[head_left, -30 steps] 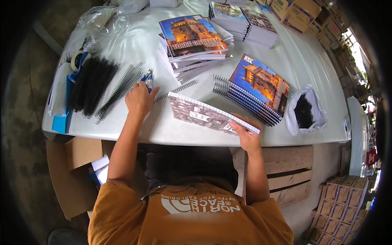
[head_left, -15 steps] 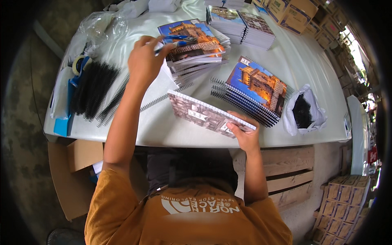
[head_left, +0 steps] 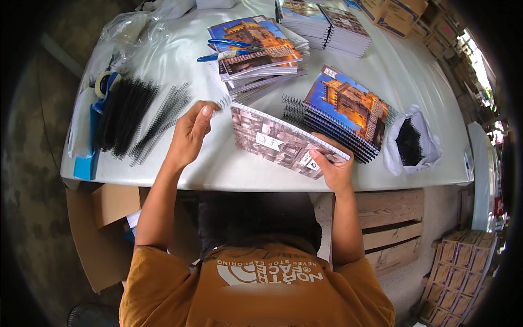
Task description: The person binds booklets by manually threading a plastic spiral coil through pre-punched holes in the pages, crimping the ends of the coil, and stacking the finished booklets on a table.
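My right hand (head_left: 336, 170) grips the right end of a notebook (head_left: 272, 143) with a brownish photo-printed cover, held tilted above the table's near edge, its punched edge up. My left hand (head_left: 192, 131) is closed in a pinch on a thin spiral binding coil (head_left: 223, 101), just off the notebook's upper left corner. Most of that coil is hidden. Blue-handled pliers (head_left: 231, 43) lie on a stack of castle-cover books (head_left: 261, 62) beyond my hands. To the right sits a pile of coil-bound notebooks (head_left: 348, 106) with the same castle cover.
Loose black coils (head_left: 128, 117) and a tape dispenser (head_left: 103, 87) lie at the left of the white-covered table (head_left: 212, 177). A white bag of black coils (head_left: 411, 141) stands at the right. More book stacks (head_left: 338, 32) and cardboard boxes (head_left: 395, 16) are at the back.
My left hand has let go of the pliers, left on the book stack, and come back nearer me. The coil lying behind the notebook is now in its fingers. The notebook has tilted slightly.
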A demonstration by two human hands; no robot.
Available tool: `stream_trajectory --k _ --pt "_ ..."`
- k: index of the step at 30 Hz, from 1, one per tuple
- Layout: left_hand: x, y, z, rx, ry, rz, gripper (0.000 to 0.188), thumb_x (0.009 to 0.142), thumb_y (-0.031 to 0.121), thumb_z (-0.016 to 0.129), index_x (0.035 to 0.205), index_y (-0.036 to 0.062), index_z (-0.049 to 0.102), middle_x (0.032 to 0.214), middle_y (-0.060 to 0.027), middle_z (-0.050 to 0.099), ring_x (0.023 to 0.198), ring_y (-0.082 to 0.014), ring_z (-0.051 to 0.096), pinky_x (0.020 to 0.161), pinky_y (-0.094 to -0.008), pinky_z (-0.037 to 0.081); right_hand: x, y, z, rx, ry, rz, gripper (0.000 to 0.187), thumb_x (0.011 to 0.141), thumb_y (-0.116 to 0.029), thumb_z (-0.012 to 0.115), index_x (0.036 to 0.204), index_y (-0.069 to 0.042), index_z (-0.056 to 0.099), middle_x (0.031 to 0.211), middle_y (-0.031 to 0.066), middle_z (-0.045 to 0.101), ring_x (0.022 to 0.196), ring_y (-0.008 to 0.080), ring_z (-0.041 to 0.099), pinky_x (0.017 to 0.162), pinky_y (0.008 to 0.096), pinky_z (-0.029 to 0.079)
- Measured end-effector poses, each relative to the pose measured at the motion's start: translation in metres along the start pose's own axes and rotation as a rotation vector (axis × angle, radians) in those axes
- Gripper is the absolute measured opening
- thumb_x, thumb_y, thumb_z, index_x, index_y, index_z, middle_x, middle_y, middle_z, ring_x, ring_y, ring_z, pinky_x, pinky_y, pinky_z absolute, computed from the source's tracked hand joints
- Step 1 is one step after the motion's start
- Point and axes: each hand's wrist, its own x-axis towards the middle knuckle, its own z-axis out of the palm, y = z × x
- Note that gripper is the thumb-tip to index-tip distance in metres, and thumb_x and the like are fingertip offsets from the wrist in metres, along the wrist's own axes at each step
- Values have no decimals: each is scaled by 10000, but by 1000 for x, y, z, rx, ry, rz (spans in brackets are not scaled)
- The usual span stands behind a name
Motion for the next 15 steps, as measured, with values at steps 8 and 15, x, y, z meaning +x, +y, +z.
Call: stream_trajectory --k 8,15 --pt "1 13 -12 42 -72 129 362 958 339 436 845 17 555 681 26 400 609 -60 298 581 -202 295 2 1 2 9 13 11 297 796 24 634 1091 28 608 972 66 651 844 76 578 778 224 468" --pt "5 12 -21 231 -129 100 318 922 304 527 861 -7 558 727 -21 541 697 -99 444 666 -245 394 2 1 1 27 4 13 294 801 24 634 1094 33 604 997 80 650 870 86 579 797 233 465"
